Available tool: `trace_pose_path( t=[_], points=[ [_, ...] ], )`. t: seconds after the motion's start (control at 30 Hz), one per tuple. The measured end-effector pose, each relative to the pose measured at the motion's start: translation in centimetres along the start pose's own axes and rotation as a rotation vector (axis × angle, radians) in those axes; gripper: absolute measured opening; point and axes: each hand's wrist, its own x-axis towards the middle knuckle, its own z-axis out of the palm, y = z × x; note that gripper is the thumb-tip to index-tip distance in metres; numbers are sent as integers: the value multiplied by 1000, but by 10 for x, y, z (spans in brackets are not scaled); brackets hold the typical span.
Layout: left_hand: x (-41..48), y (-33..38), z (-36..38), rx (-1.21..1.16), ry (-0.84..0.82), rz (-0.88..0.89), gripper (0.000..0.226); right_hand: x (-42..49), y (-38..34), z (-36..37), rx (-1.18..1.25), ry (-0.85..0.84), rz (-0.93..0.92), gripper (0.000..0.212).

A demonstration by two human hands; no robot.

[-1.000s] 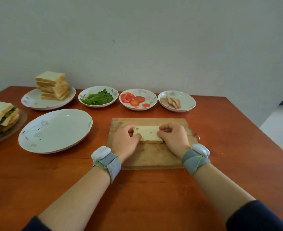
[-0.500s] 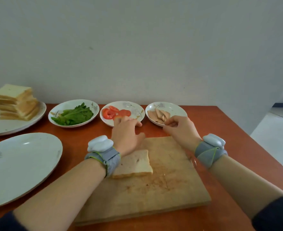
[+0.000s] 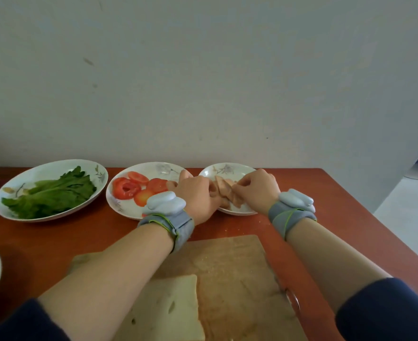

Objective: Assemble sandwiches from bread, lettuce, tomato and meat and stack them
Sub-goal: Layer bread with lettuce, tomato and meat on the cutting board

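On the table (image 3: 338, 205), the cutting board (image 3: 232, 271) is now seen nearer and lower in view than half a second ago. The bread slice (image 3: 171, 308) is left lying on its near left part, partly covered by the left forearm. Both hands have been carried from the board's far edge into the meat dish (image 3: 238, 212), just right of the tomato dish (image 3: 129, 206). The right hand (image 3: 258, 191) is curled, with a meat slice (image 3: 230, 193) pinched in its fingertips. The left hand (image 3: 198, 196) is curled against the same meat; its grip cannot be told.

Lettuce dish (image 3: 55, 168) left of tomato dish (image 3: 126, 208), meat dish (image 3: 227, 168) rightmost (bread (image 3: 168, 306) on board (image 3: 232, 279) before them).
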Motion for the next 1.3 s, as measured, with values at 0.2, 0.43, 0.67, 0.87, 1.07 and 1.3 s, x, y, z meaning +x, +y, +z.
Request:
trace_pose_path(
  t=[0.2, 0.43, 0.67, 0.87, 1.07, 1.3],
  points=[
    [19, 6, -3, -120, -147, -35, 40, 18, 0, 10, 39, 5, 112, 27],
    [13, 4, -1, 119, -2, 47, 21, 19, 1, 12, 45, 46, 126, 25],
    [-12, 2, -22, -182, 219, 6, 27, -3, -2, -6, 309, 134, 146, 40],
    [-61, -7, -65, -541, 71, -15, 27, -63, -23, -19, 770, -46, 248, 21],
    [-132, -10, -100, -732, -88, -51, 24, -131, -43, -4, 868, -109, 398, 21],
    [-176, -20, -94, -914, -21, -342, 28, -163, -47, 11, 731, -36, 314, 25]
  ],
)
